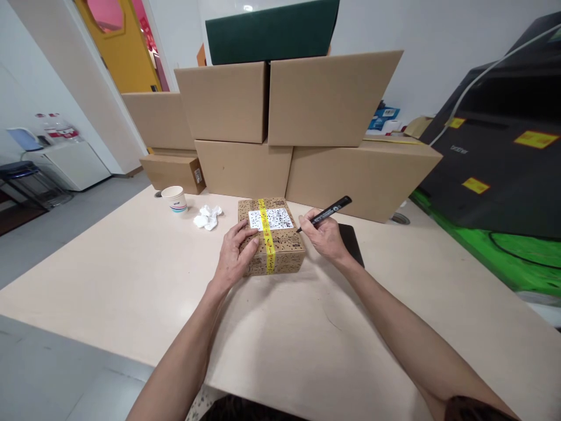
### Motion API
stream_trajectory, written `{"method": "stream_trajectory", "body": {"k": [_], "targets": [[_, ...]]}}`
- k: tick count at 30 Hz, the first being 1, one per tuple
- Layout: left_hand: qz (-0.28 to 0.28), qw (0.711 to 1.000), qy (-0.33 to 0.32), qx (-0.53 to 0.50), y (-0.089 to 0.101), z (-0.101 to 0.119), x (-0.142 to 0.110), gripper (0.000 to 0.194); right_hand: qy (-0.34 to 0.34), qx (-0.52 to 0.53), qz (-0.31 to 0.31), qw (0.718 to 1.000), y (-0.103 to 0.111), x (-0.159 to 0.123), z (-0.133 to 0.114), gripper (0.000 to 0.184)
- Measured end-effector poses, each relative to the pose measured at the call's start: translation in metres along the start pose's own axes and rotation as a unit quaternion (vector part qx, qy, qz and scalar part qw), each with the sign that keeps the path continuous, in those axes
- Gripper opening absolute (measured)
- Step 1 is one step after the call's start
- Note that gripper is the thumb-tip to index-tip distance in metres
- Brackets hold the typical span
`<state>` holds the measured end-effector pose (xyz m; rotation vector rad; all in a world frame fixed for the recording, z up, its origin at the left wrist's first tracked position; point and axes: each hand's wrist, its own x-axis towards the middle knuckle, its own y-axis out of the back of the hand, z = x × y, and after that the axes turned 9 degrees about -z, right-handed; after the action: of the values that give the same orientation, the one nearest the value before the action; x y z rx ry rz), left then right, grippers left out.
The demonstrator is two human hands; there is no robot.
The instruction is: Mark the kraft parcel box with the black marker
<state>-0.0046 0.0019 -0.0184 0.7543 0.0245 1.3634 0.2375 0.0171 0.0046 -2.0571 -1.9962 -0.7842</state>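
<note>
A small brown patterned box sits on the beige table. A yellow tape strip runs over it and a white label covers part of its top. My left hand lies on the box's left side, fingers curled over its top edge. My right hand grips a black marker beside the box's right edge. The marker's tip points at the right end of the label.
Large cardboard boxes are stacked along the table's far edge. A paper cup and crumpled white paper lie at the left of the small box. A black flat pad lies behind my right hand. A black printer stands at the right.
</note>
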Motion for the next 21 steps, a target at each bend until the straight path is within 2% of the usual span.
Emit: {"method": "stream_trajectory", "body": {"k": [6,9,11,13,15,17,19,21], "targets": [[0.000,1.000,0.005,-0.006,0.000,0.001,-0.001,0.035,0.019,-0.007,0.053,0.998,-0.003,0.000,0.003,0.036],[-0.002,1.000,0.006,-0.007,0.000,0.001,-0.001,0.035,0.006,-0.031,0.062,0.998,0.001,0.001,0.007,0.036],[0.000,1.000,0.007,-0.005,0.000,0.001,-0.001,0.034,-0.014,-0.075,0.060,0.995,0.008,0.003,0.011,0.035],[0.002,1.000,0.006,-0.003,-0.001,0.001,0.000,0.033,-0.046,-0.162,0.043,0.985,0.017,0.005,0.017,0.028],[0.003,1.000,0.004,-0.002,-0.001,0.001,0.000,0.032,-0.092,-0.287,0.004,0.953,0.025,0.007,0.024,0.019],[0.002,1.000,0.004,0.001,0.000,0.002,0.000,0.033,-0.150,-0.410,-0.053,0.898,0.030,0.007,0.029,0.016],[0.001,1.000,0.006,0.004,0.000,0.003,-0.001,0.033,-0.208,-0.493,-0.119,0.837,0.032,0.005,0.032,0.021],[-0.001,1.000,0.007,0.005,0.000,0.004,-0.001,0.034,-0.245,-0.527,-0.165,0.797,0.032,0.004,0.032,0.028]]}}
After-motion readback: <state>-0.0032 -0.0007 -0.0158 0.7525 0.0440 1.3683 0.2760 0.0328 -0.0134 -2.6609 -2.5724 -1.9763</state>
